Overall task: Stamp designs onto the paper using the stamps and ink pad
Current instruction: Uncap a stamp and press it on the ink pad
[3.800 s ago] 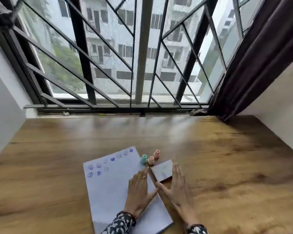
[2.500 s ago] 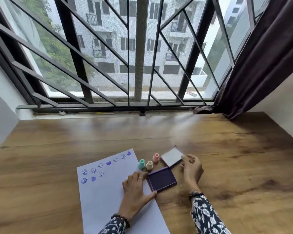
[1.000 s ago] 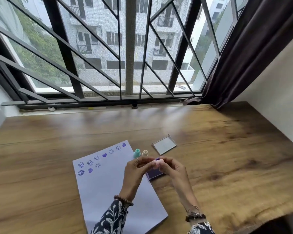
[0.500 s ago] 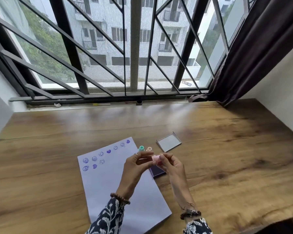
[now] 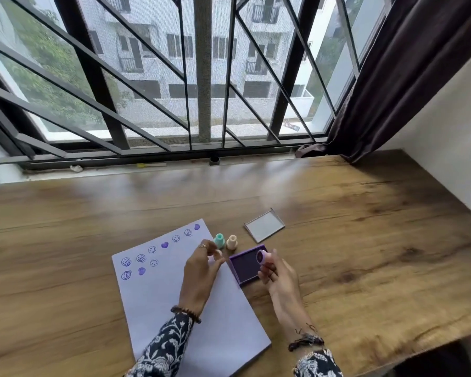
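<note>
A white paper (image 5: 174, 300) lies on the wooden desk with several purple smiley and heart prints near its top edge. The purple ink pad (image 5: 246, 266) sits open just right of the paper. My right hand (image 5: 276, 276) holds a pink stamp (image 5: 263, 257) above the pad, its inked round face turned up. My left hand (image 5: 201, 268) hovers over the paper's right edge and pinches a small pink cap (image 5: 218, 254). A teal stamp (image 5: 219, 240) and a peach stamp (image 5: 232, 242) stand upright behind my hands.
The ink pad's clear lid (image 5: 264, 225) lies on the wooden desk (image 5: 365, 240) beyond the pad. A barred window runs along the far edge, and a dark curtain (image 5: 392, 77) hangs at the back right. A white wall borders the desk on the right.
The ink pad was opened and its lid set aside. The pink stamp was picked up; my hands have drawn apart, the cap in the left and the stamp in the right.
</note>
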The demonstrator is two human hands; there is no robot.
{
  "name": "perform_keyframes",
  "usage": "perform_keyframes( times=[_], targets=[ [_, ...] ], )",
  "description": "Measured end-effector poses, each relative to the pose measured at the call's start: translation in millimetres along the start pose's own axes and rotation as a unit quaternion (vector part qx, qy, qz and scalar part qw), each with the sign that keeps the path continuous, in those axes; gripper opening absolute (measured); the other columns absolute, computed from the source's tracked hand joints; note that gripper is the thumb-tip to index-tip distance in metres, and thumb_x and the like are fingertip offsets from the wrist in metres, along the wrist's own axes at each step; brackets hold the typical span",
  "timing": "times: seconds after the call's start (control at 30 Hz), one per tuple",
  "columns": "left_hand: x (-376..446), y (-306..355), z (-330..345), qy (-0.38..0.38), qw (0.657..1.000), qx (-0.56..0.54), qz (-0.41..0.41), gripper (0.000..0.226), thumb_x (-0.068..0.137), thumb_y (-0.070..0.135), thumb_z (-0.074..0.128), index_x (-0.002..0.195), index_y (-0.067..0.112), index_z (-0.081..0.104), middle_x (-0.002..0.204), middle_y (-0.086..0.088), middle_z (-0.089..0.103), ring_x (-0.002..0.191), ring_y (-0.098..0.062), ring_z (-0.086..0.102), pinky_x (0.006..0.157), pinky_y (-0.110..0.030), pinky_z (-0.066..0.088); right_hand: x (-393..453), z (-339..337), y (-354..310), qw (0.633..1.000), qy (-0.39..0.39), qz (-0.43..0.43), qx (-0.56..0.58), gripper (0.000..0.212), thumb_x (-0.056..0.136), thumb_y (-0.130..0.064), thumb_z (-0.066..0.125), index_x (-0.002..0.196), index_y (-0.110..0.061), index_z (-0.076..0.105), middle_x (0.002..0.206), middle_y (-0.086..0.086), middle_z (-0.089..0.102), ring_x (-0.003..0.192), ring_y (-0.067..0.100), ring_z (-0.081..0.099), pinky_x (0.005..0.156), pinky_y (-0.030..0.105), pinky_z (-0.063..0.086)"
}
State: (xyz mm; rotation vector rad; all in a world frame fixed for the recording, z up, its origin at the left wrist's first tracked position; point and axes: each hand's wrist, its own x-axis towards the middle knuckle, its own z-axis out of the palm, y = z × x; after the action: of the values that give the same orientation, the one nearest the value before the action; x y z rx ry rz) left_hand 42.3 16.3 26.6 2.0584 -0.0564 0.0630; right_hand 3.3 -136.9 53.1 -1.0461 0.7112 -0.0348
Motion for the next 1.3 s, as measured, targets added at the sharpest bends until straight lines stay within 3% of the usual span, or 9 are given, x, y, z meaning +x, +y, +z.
perform_keyframes(
  times=[0.23,0.43,0.53,0.63,0.8,0.9,1.0,1.17,1.3],
  targets=[
    [-4.4,-10.9,14.2,0.043,0.999,-0.001,0.01,0.021,0.077,0.002,0.068,0.093,0.013,0.06,0.092,-0.004,0.064,0.081,-0.012,0.061,0.071,0.003,0.037,2.9,-12.7,4.4,1.0,0.003,0.009,0.029,0.035,0.091,-0.022,0.056,0.108,0.009,0.061,0.075,0.005,0.061,0.067,0.011,0.055,0.058,0.02,0.051],
    [-7.9,-16.6,10.1,0.034,0.998,0.046,0.019,0.021,0.078,0.009,0.068,0.084,0.022,0.054,0.086,0.007,0.059,0.081,-0.012,0.058,0.073,-0.006,0.038,2.7,-16.9,6.7,0.999,-0.005,0.0,0.04,0.024,0.089,-0.015,0.06,0.101,0.005,0.064,0.081,0.007,0.073,0.067,0.008,0.066,0.057,0.017,0.055],
    [-12.4,-20.5,12.3,0.038,0.998,0.059,0.008,0.02,0.079,0.011,0.067,0.097,0.015,0.059,0.097,-0.005,0.064,0.093,-0.025,0.058,0.087,-0.039,0.046,1.2,-20.2,6.9,0.999,-0.004,-0.011,0.032,0.018,0.088,-0.011,0.06,0.101,0.001,0.064,0.085,0.009,0.073,0.075,0.012,0.067,0.062,0.017,0.057],
    [-17.9,-19.1,12.9,0.044,0.998,0.038,-0.011,0.042,0.074,0.019,0.074,0.112,0.014,0.056,0.113,-0.01,0.061,0.106,-0.028,0.054,0.094,-0.041,0.042,2.5,-26.5,4.3,0.999,0.018,-0.032,0.011,0.016,0.088,-0.008,0.06,0.102,-0.002,0.063,0.093,0.015,0.071,0.078,0.015,0.067,0.066,0.019,0.057],
    [-26.3,-19.2,17.0,-0.006,0.976,0.207,0.063,0.076,0.065,0.066,0.061,0.123,0.018,0.051,0.131,-0.014,0.05,0.115,-0.032,0.049,0.095,-0.049,0.04,5.9,-34.7,-1.7,0.984,0.061,-0.093,-0.138,0.01,0.08,-0.015,0.071,0.089,-0.014,0.073,0.093,0.008,0.075,0.089,0.018,0.068,0.075,0.027,0.053],
    [-24.0,-20.4,18.3,-0.013,0.969,0.238,0.062,0.075,0.061,0.069,0.062,0.122,0.025,0.054,0.132,-0.012,0.05,0.115,-0.034,0.05,0.095,-0.05,0.039,4.0,-31.7,-5.5,0.942,0.074,-0.162,-0.285,0.005,0.079,-0.024,0.072,0.076,-0.027,0.074,0.083,-0.005,0.075,0.083,0.009,0.068,0.072,0.02,0.052],
    [-22.4,-25.1,21.6,-0.01,0.965,0.251,0.079,0.072,0.057,0.06,0.075,0.118,0.027,0.056,0.13,-0.011,0.052,0.116,-0.031,0.047,0.094,-0.049,0.038,4.2,-27.5,-8.8,0.86,0.061,-0.239,-0.446,0.011,0.083,-0.027,0.067,0.076,-0.036,0.069,0.085,-0.012,0.067,0.08,0.002,0.062,0.064,0.008,0.044],
    [-20.6,-28.2,24.1,0.005,0.964,0.252,0.087,0.07,0.056,0.058,0.076,0.115,0.028,0.057,0.127,-0.012,0.054,0.114,-0.021,0.035,0.095,-0.044,0.032,5.5,-19.8,-7.4,0.777,0.038,-0.278,-0.563,0.014,0.092,-0.024,0.056,0.094,-0.018,0.069,0.092,-0.004,0.063,0.081,0.01,0.058,0.072,0.023,0.048],
    [-21.0,-27.4,24.7,0.005,0.963,0.256,0.082,0.069,0.056,0.057,0.077,0.115,0.027,0.057,0.128,-0.012,0.054,0.114,-0.022,0.035,0.093,-0.052,0.04,7.4,-15.9,-8.3,0.742,0.031,-0.283,-0.607,0.017,0.094,-0.022,0.052,0.092,-0.015,0.068,0.091,-0.002,0.061,0.075,0.01,0.053,0.066,0.02,0.041]
  ],
)
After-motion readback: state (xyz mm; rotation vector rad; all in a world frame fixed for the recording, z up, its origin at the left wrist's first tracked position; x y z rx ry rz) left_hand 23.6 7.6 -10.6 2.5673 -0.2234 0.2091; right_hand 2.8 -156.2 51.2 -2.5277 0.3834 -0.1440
